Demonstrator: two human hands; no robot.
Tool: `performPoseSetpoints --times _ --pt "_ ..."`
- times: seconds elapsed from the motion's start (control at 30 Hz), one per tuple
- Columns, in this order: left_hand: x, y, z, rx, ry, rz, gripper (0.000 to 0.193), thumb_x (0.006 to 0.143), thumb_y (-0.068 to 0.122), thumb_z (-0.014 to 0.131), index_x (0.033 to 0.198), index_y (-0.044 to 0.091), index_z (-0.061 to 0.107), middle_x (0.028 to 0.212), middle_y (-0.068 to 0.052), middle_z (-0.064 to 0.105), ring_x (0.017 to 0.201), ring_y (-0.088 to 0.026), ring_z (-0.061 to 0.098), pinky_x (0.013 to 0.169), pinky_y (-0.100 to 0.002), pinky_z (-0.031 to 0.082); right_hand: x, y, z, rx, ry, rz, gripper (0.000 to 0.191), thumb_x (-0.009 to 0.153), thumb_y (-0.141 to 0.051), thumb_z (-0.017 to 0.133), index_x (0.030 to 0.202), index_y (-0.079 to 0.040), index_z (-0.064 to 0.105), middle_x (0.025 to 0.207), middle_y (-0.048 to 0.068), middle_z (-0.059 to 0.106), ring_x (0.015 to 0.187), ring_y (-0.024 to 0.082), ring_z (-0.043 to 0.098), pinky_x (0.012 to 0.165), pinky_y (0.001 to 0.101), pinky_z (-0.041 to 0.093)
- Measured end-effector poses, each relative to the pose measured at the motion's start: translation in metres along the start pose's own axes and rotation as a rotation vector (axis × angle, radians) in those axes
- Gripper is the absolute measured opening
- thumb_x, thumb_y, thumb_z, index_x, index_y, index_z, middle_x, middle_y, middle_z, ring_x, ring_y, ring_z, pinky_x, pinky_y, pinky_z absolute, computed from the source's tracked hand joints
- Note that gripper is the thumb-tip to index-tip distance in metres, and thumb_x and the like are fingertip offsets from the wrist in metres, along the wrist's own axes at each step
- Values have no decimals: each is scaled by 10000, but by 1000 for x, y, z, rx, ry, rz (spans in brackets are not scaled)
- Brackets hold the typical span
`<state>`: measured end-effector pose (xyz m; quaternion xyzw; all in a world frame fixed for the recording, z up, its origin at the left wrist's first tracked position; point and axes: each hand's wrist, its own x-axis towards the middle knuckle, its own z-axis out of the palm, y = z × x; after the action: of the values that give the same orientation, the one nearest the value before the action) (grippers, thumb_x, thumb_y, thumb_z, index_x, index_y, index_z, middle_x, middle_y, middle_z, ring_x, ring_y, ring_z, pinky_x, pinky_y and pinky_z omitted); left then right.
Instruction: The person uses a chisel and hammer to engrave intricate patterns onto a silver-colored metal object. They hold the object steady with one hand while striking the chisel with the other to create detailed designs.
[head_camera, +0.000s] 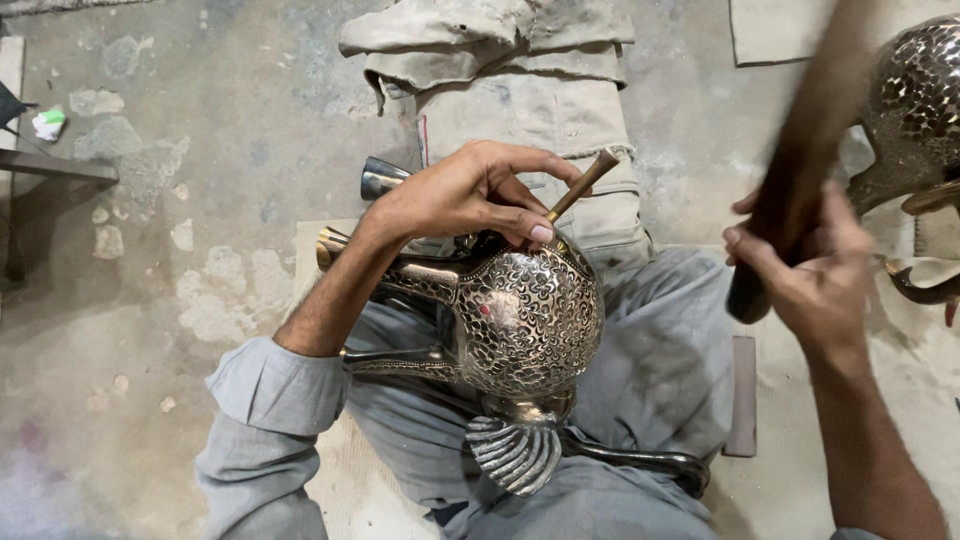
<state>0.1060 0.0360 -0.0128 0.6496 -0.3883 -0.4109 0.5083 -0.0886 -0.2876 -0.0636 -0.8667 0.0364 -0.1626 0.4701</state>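
My left hand (455, 195) pinches a thin punch (580, 186), fingers clamped on it, tip set on the top of the engraved metal vessel (525, 315) in my lap. My right hand (800, 265) is wrapped tight round a dark wooden mallet (800, 150), blurred, up at 2 o'clock from the vessel. To do this well, I judge: keep the punch steady on the pattern, brace the vessel with my legs, strike the punch head square. Vessel sits at 5 o'clock, just under my left grip. Another patterned vessel (915, 100) at far right.
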Motion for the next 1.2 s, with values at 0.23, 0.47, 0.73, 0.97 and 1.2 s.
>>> performPoseSetpoints --times 0.23,0.47,0.73,0.97,1.2 --pt "0 0 1 12 10 7 598 881 224 814 1427 103 599 1015 -164 820 922 -188 812 770 -325 705 4 -1 -12 -328 -13 -198 551 929 -65 817 1423 42 596 1223 212 705 1058 292 731 941 392 629" --pt "-1 2 1 34 18 -5 600 883 235 803 1435 119 595 996 -150 823 895 -173 815 762 -315 708 3 -8 -7 -233 -74 -77 558 929 -77 797 1451 1 617 1200 173 735 983 258 741 876 363 637" --pt "-1 5 3 33 25 -13 582 889 237 799 1426 126 605 989 -143 827 878 -160 807 753 -302 700 4 -15 -9 -155 -17 -154 566 867 -6 784 1391 65 580 1168 209 708 1033 305 722 938 396 615" --pt "-1 5 4 13 23 -16 568 900 229 792 1427 125 607 988 -133 826 910 -163 804 758 -302 701 0 -12 -9 -273 -67 -49 574 903 -33 806 1449 -29 631 1168 175 740 963 259 746 869 365 635" --pt "-2 5 4 5 28 -19 575 898 226 797 1429 121 605 991 -134 826 898 -168 797 753 -309 694 -2 -12 -7 -316 -49 -153 627 827 -42 804 1426 -35 617 1228 214 713 1052 310 724 939 411 611"
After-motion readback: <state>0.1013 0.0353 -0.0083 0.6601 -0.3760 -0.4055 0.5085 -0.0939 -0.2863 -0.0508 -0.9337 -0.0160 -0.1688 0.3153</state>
